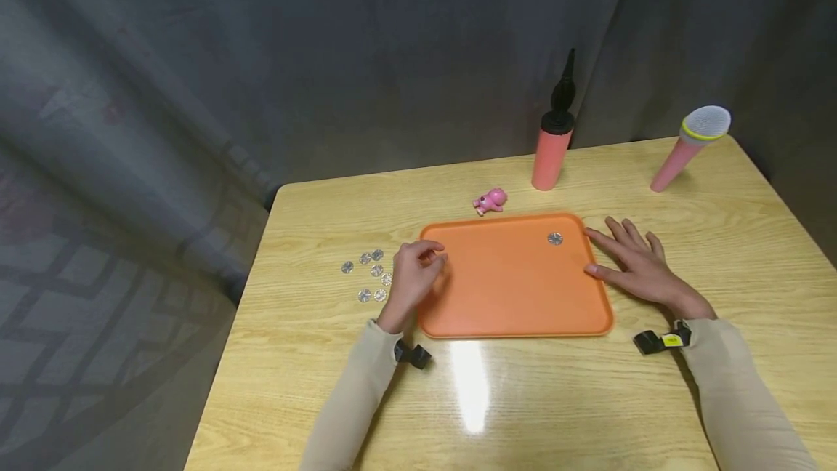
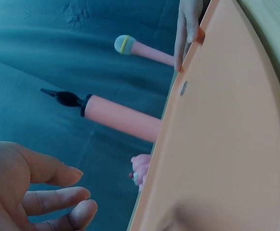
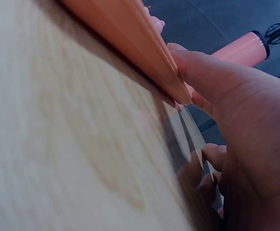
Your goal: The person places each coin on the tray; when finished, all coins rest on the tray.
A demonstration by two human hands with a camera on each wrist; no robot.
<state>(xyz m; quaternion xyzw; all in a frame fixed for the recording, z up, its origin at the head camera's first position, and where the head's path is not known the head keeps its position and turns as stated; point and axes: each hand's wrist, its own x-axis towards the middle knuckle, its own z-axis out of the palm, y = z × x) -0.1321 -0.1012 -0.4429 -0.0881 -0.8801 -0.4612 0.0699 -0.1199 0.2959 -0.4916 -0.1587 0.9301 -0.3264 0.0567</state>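
Observation:
An orange tray (image 1: 513, 282) lies on the wooden table, with one silver coin (image 1: 555, 238) near its far right corner. Above the tray's left edge is my left hand (image 1: 415, 271), its fingers loosely bent. In the left wrist view, a gap shows between the thumb and fingers (image 2: 58, 199), and nothing is visible in it. Several silver coins (image 1: 364, 296) lie on the table just left of that hand. My right hand (image 1: 637, 264) has its fingers spread, and its thumb and index finger touch the tray's right rim, as the right wrist view also shows (image 3: 255, 120).
Behind the tray lies a small pink toy figure (image 1: 490, 200). A pink pump with a black top (image 1: 551, 155) stands farther back. At the far right is a pink toy microphone (image 1: 686, 147). A dark grey curtain (image 1: 405, 57) hangs beyond the table's back edge.

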